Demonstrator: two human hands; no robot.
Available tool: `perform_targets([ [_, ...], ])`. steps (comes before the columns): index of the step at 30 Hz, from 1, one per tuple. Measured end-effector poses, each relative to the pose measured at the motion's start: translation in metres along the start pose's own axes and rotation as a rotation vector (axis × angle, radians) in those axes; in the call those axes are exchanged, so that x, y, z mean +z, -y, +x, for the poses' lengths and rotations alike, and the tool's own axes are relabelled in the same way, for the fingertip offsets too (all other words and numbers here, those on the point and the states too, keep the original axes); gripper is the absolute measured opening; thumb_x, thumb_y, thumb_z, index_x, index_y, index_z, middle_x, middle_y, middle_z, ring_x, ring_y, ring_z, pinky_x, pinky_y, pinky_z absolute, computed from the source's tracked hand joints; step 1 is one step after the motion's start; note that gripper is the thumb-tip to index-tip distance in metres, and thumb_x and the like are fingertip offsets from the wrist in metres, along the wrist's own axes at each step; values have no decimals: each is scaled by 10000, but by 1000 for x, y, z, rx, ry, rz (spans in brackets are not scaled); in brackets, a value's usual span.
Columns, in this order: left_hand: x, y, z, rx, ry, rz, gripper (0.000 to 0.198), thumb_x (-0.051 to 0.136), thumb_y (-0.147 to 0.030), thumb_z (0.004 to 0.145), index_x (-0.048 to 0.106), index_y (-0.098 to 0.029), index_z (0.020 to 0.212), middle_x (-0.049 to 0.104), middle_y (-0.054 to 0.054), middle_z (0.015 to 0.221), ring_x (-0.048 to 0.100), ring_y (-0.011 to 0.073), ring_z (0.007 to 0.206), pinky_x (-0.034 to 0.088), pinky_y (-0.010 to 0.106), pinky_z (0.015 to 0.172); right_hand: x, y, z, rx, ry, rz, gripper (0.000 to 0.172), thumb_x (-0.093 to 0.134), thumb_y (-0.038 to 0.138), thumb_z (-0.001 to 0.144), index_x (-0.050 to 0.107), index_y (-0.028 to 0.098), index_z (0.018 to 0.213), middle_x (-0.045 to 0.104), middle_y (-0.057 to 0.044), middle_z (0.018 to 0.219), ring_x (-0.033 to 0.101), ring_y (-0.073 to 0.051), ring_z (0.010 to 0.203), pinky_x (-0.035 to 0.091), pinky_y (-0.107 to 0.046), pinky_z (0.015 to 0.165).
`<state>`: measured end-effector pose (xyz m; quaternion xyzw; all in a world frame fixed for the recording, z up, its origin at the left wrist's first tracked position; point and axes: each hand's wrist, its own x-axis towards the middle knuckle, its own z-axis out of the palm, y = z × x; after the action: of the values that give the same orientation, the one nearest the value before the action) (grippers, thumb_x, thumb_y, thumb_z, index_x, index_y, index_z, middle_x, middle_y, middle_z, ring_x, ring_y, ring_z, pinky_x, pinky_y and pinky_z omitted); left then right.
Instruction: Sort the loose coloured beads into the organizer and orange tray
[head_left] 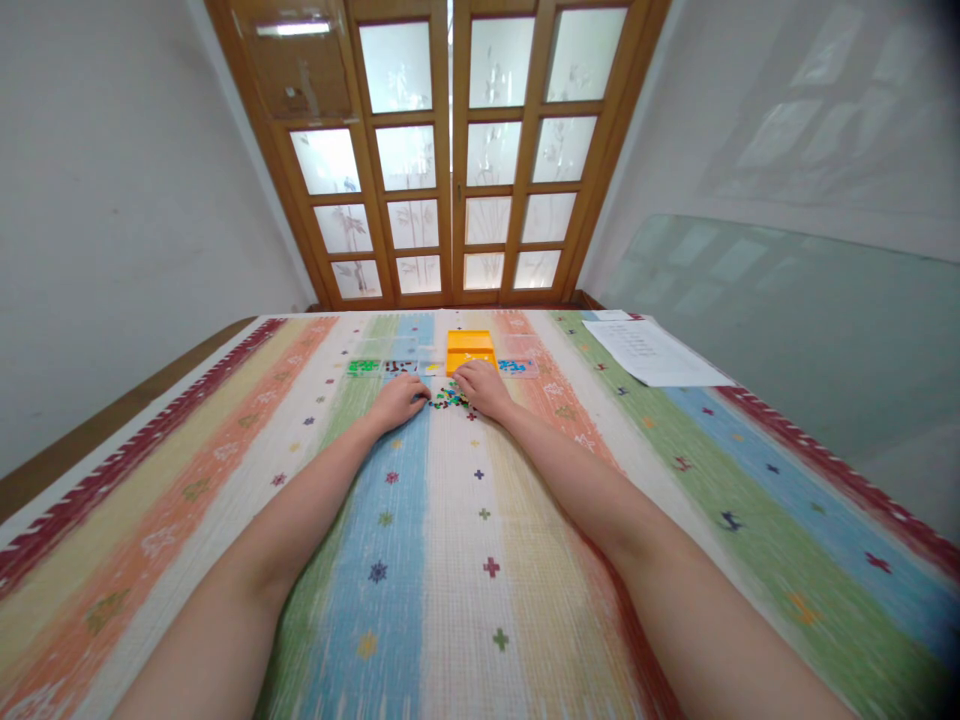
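Note:
A small pile of mixed coloured pieces [448,398], like beads, lies on the striped cloth between my hands. My left hand [401,400] rests at the pile's left side, fingers curled with the tips close together near its edge. Over the pile's right side is my right hand [484,388], fingers bent and pressed together, just in front of an open orange box [469,340] holding a few pale bits. What either hand holds, if anything, is too small to see. Clear boxes flank the orange one, with green pieces [364,368], dark pieces [400,367], yellow pieces [432,369] and blue pieces [516,368].
The striped tablecloth [457,560] covers a long table. Printed paper sheets [652,353] lie at the far right. A glass panel [787,350] leans against the right wall. Wooden doors with frosted panes [450,150] stand beyond the far edge.

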<state>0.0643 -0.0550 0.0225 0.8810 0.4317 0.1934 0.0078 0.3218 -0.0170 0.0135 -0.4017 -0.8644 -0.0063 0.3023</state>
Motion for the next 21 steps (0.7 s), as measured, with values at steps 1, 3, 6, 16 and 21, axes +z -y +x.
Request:
perform_targets([
  [1,0,0,0,-2,-7,-7,222,592,-216,943,804,-216,1008,741,83,1008,633,250,1015,486,389,971,0,0,0,-2,-1,0,341,486,325,1104,782,184,1010,748,-104,1081,615,-236,1058,404,-361,973],
  [3,1,0,1,-16,-36,-40,216,588,-235,944,797,-209,991,742,86,994,637,254,1005,488,399,967,1,-1,0,-6,-2,2,345,483,327,1104,783,184,1009,748,-106,1078,617,-240,1056,408,-366,971],
  [6,4,3,2,-100,-115,-132,206,587,-248,939,781,-204,994,755,80,986,648,247,961,496,392,933,2,-2,1,-5,8,13,355,476,331,1105,785,187,1010,746,-109,1075,618,-246,1055,415,-375,964],
  [16,9,31,4,-492,-445,-610,192,605,-257,862,753,-207,975,725,18,805,662,189,750,517,299,740,0,11,1,-125,64,59,344,489,359,1098,794,201,1067,751,-113,1141,620,-255,1089,415,-396,1009],
  [21,10,45,4,-586,-548,-796,257,612,-269,843,742,-166,1039,765,54,872,651,172,711,527,283,694,0,22,-1,-222,96,116,328,497,364,1096,787,211,1108,753,-102,1162,623,-250,1119,405,-406,1045],
])
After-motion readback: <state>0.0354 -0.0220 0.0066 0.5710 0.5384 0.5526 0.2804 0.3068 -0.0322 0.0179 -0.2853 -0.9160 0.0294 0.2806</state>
